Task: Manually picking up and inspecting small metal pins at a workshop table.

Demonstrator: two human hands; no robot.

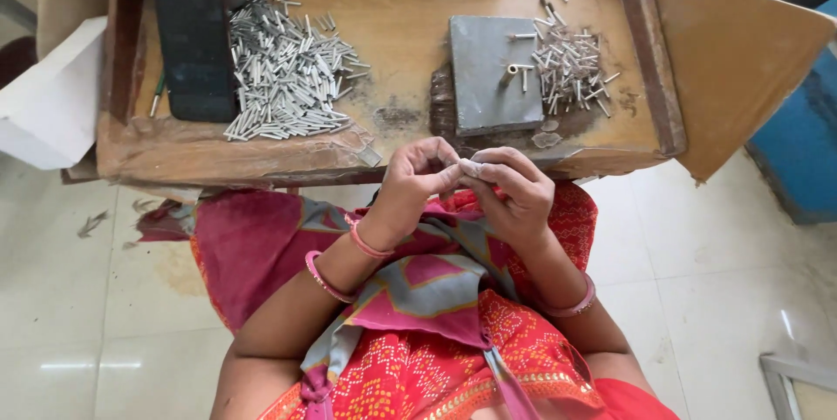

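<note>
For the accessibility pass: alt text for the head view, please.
Seen from above, a left hand and right hand meet, pinching something small, too hidden to identify, at the edge of a wooden tray holding a large pile of metal pins, a smaller pile, a grey block and a black phone.

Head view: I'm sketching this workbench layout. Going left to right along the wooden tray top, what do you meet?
Black phone → large heap of small metal tubes → grey square block → smaller heap of metal pins → brown cardboard flap.
</note>
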